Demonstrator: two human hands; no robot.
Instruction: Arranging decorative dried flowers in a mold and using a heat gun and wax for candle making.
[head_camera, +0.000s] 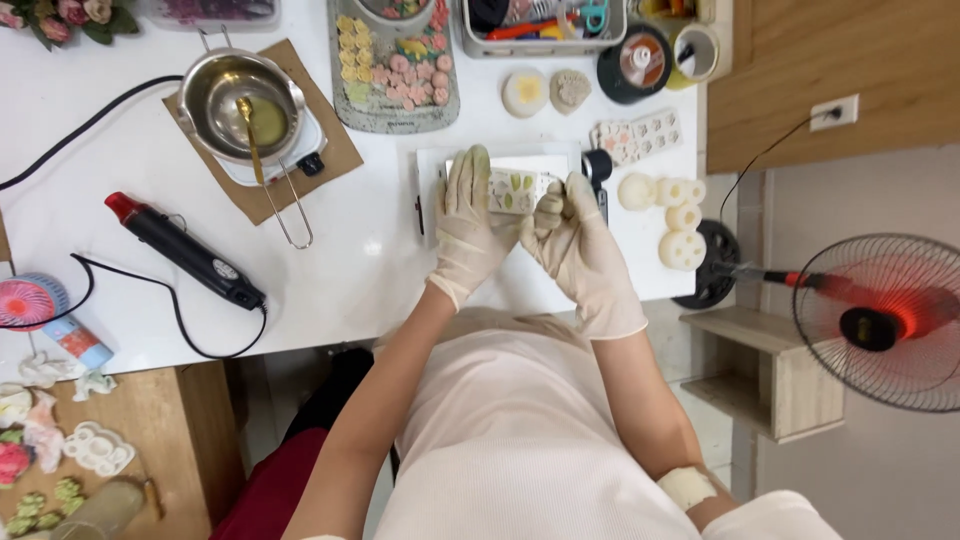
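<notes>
Both gloved hands hold a small white mould with green leaf shapes (512, 190) above the white tabletop (350, 270). The left hand (467, 232) grips the mould's left end, fingers laid over it; the right hand (578, 243) pinches its right end. Left of the mould stands a steel pot (238, 100); right of it lie white lotus-shaped pieces (672, 215).

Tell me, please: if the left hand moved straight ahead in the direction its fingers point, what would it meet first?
The left hand points up the picture, away from the body. Past the small mould it already holds, the first thing looks like the grey tray of small flower pieces, though heights are hard to judge from above.
</notes>
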